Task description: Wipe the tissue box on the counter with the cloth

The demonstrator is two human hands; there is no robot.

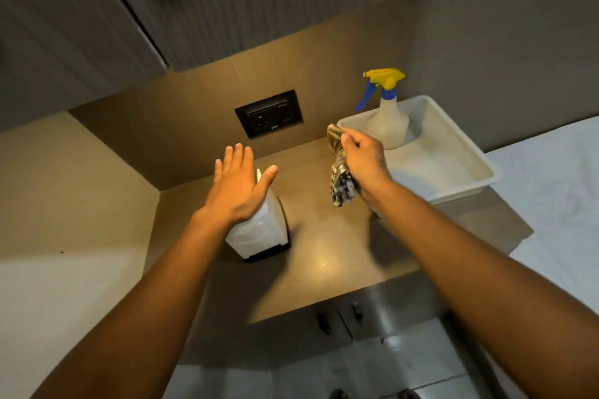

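Smooth white tissue box (pixel 259 227) on matte bench (pixel 324 236), beneath flat, spread left hand (pixel 238 186); right hand (pixel 364 160) pinching crumpled checked cloth (pixel 340 178).

Looks like a home or hotel-room nook: a small brown counter (pixel 324 236) with a wall socket (pixel 269 114) right behind it, cabinet doors (pixel 340 321) below, tiled floor (pixel 405 363) underneath.

Left hand (pixel 238 186) flat, fingers spread, above the tissue box (pixel 259 227); right hand (pixel 363 160) clutching the checked cloth (pixel 340 183).
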